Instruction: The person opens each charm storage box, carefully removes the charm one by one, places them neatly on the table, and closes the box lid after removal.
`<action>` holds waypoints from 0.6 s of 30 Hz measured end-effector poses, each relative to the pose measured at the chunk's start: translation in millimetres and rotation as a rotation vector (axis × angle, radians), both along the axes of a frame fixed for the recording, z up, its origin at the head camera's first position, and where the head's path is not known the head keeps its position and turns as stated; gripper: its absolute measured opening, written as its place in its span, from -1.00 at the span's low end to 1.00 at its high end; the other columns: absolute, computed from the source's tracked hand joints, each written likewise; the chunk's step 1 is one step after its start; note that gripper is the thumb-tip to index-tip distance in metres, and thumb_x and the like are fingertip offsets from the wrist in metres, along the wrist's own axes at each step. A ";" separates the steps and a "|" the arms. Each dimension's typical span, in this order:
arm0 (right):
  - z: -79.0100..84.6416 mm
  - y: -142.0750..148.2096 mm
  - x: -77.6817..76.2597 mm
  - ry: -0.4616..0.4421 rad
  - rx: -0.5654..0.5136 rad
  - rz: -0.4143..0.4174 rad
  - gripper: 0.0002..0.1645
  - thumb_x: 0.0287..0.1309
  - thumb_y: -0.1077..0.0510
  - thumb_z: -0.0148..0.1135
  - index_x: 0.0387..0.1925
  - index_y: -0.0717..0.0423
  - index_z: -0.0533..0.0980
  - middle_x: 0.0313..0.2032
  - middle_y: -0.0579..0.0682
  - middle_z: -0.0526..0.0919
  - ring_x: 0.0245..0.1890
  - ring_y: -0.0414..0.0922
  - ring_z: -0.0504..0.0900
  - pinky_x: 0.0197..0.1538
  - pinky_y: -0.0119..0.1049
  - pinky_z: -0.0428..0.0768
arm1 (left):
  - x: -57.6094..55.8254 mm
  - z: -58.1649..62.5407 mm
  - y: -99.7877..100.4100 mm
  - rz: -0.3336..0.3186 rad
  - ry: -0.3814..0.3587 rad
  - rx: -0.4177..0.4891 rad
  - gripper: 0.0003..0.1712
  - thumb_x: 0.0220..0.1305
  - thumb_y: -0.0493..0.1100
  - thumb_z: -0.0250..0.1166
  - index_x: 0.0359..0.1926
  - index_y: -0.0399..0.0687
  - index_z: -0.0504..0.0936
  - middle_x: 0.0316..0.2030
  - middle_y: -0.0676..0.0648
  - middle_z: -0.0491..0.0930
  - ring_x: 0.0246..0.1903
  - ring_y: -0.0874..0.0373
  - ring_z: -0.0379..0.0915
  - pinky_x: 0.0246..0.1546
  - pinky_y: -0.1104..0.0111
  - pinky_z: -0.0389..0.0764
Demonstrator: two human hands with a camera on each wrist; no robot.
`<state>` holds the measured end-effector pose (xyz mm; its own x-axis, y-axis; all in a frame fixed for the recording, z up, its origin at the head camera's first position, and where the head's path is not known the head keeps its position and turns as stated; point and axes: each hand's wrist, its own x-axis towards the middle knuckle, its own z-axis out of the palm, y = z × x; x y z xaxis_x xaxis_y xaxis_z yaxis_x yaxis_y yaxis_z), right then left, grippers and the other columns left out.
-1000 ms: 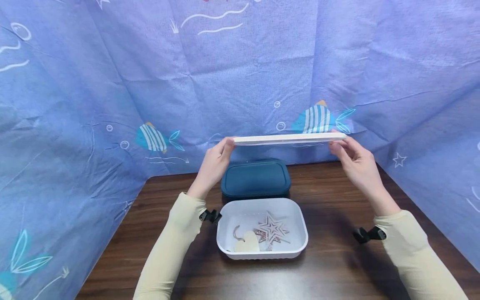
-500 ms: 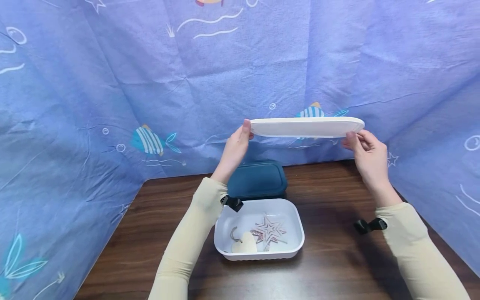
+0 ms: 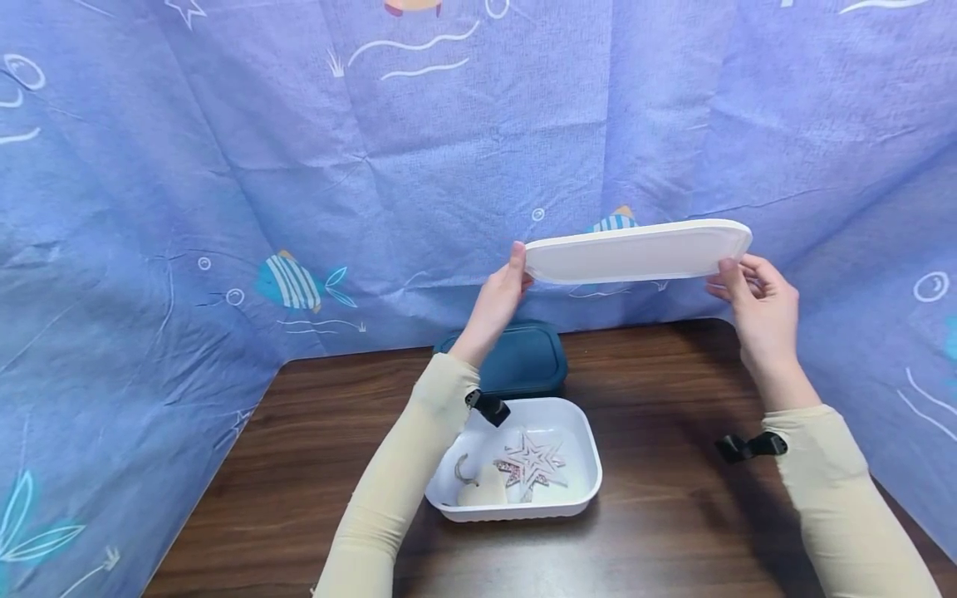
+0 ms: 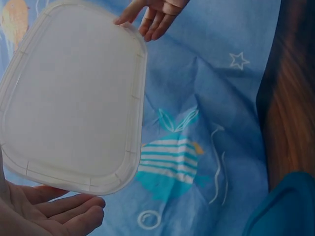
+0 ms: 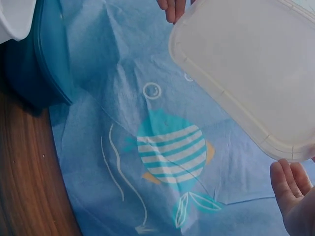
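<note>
A white rectangular lid (image 3: 635, 253) with rounded corners is held up above the table between both hands, its right end a little higher. My left hand (image 3: 493, 303) pinches its left end, thumb on the near face and fingers behind. At the lower right corner, my right hand (image 3: 763, 311) pinches the lid between thumb and fingertips. The left wrist view shows the lid's flat face and grooved rim (image 4: 74, 93). Below, an open white container (image 3: 516, 511) holds a pale heart-shaped ornament (image 3: 486, 486) with a cord loop and star-shaped ornaments (image 3: 532, 461).
Behind the white container stands a dark teal lidded box (image 3: 527, 357), partly covered by the left forearm. Both rest on a dark wooden table (image 3: 658, 498). A blue fish-print cloth (image 3: 419, 166) hangs close behind the table and along its sides.
Both hands have moved up and to the right with the lid. It has tipped from nearly edge-on so that its broad face shows, and its right end has risen.
</note>
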<state>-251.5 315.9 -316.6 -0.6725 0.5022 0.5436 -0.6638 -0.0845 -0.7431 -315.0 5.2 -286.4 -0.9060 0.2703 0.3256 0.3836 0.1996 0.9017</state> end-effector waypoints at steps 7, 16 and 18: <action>-4.5 16.9 5.5 -0.031 -0.068 -0.025 -0.83 0.20 0.30 0.41 -0.17 0.29 0.69 -0.39 0.02 0.71 -0.43 -0.19 0.72 -0.28 -0.44 0.68 | 1.1 -8.9 23.1 -0.034 -0.037 0.013 -0.07 0.48 0.48 -0.32 0.38 -0.09 0.48 0.24 -0.17 0.54 0.21 -0.03 0.49 0.18 0.22 0.54; -19.5 33.4 14.5 -0.294 -0.013 -0.133 -0.91 0.22 0.22 0.41 -0.32 -0.07 0.72 -0.44 -0.20 0.70 -0.43 -0.33 0.61 -0.38 -0.63 0.55 | 4.1 -21.6 53.4 -0.030 -0.120 -0.039 -0.08 0.48 0.47 -0.34 0.33 -0.09 0.52 0.23 -0.11 0.54 0.29 0.04 0.39 0.33 0.16 0.34; -22.2 33.2 15.3 -0.307 -0.017 -0.113 -0.90 0.25 0.22 0.38 -0.32 -0.09 0.70 -0.46 -0.22 0.70 -0.46 -0.35 0.61 -0.40 -0.63 0.55 | 5.6 -25.8 60.1 -0.038 -0.145 -0.062 -0.11 0.49 0.46 -0.30 0.37 -0.09 0.47 0.24 -0.12 0.53 0.28 0.02 0.40 0.33 0.15 0.34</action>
